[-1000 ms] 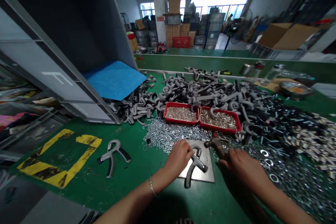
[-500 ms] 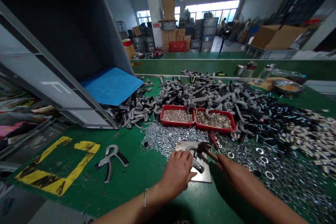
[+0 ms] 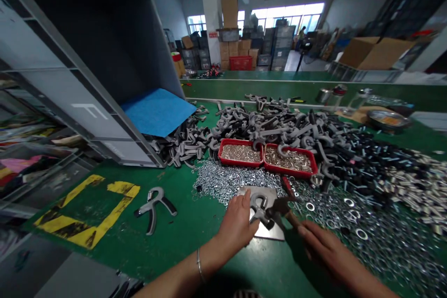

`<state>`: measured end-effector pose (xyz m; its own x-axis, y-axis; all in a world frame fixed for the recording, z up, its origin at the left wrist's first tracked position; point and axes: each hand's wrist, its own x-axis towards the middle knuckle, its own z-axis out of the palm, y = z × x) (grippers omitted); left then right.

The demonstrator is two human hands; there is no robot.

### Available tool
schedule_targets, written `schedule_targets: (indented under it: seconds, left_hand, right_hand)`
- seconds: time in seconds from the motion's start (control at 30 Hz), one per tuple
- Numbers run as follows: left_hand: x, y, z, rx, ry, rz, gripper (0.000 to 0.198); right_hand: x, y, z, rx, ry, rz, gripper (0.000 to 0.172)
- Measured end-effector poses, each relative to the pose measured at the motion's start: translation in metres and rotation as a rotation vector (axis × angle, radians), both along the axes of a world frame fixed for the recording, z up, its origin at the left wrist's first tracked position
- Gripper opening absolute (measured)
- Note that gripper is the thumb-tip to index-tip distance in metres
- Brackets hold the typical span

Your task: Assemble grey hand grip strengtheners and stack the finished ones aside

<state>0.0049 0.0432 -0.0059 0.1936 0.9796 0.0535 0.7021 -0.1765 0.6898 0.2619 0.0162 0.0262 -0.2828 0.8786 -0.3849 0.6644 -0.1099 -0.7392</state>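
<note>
Grey hand grip exerciser [image 3: 259,207], one unit, lying on a steel plate [image 3: 269,233] on the green bench [image 3: 181,242]. Left hand [image 3: 239,226]: fingers together and slightly curved, pressed down on the exerciser's near side and holding it against the plate; metal bangle [image 3: 199,265] on the wrist. Right hand [image 3: 330,251]: curled around the wooden handle of a hammer [image 3: 281,206], low in view and slightly blurred. Compared with the previous frame, the hammer head has dropped from above the plate and now sits just beside the exerciser, its contact not certain, and the right hand has moved lower.

Also on the bench: a second hand grip exerciser [image 3: 154,207], lying beside a yellow-and-black tape outline [image 3: 85,212]; two red trays [image 3: 267,158] of small metal parts; loose steel washers [image 3: 363,223] spread around the plate; a heap of grey grip handles [image 3: 279,128]. A grey plastic tote [image 3: 87,56] stands tilted at the left, a blue sheet [image 3: 157,111] draped over its lip.
</note>
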Motion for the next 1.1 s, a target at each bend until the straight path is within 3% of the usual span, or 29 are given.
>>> schedule_targets:
  seconds: [0.07, 0.17, 0.27, 0.4, 0.53, 0.7, 0.83, 0.93, 1.0, 1.1]
  left_hand:
    - [-0.005, 0.008, 0.008, -0.167, -0.193, 0.009, 0.072]
    - [-0.015, 0.022, 0.013, -0.350, -0.415, 0.044, 0.062]
    - [-0.026, 0.032, 0.010, -0.123, -0.245, 0.067, 0.044]
    - [-0.040, 0.028, 0.002, 0.020, -0.026, -0.051, 0.015]
    - [-0.040, 0.015, -0.004, 0.066, -0.005, -0.088, 0.030]
    - [-0.029, 0.014, -0.009, 0.064, 0.006, -0.119, 0.042]
    - [-0.029, 0.016, -0.009, 0.042, -0.006, -0.120, 0.039]
    - [-0.033, 0.014, -0.008, 0.025, -0.022, -0.129, 0.043]
    - [-0.033, 0.013, -0.009, 0.015, -0.030, -0.129, 0.045]
    - [-0.033, 0.014, -0.012, 0.001, -0.028, -0.118, 0.043]
  right_hand:
    - [0.020, -0.008, -0.010, -0.018, -0.041, -0.066, 0.051]
    - [0.044, 0.001, -0.018, 0.209, -0.185, -0.041, 0.043]
    - [0.045, 0.035, -0.019, 0.418, -0.388, -0.025, 0.037]
    - [0.018, 0.082, -0.024, 0.439, -0.576, -0.029, 0.036]
    - [-0.001, 0.097, -0.031, 0.431, -0.646, -0.015, 0.029]
    - [0.003, 0.095, -0.036, 0.431, -0.639, 0.044, 0.017]
    - [0.011, 0.099, -0.032, 0.453, -0.566, 0.032, 0.029]
    - [0.009, 0.103, -0.015, 0.493, -0.484, 0.034, 0.027]
    - [-0.004, 0.102, -0.001, 0.449, -0.266, -0.035, 0.024]
    - [-0.040, 0.091, 0.008, 0.243, 0.322, -0.270, 0.027]
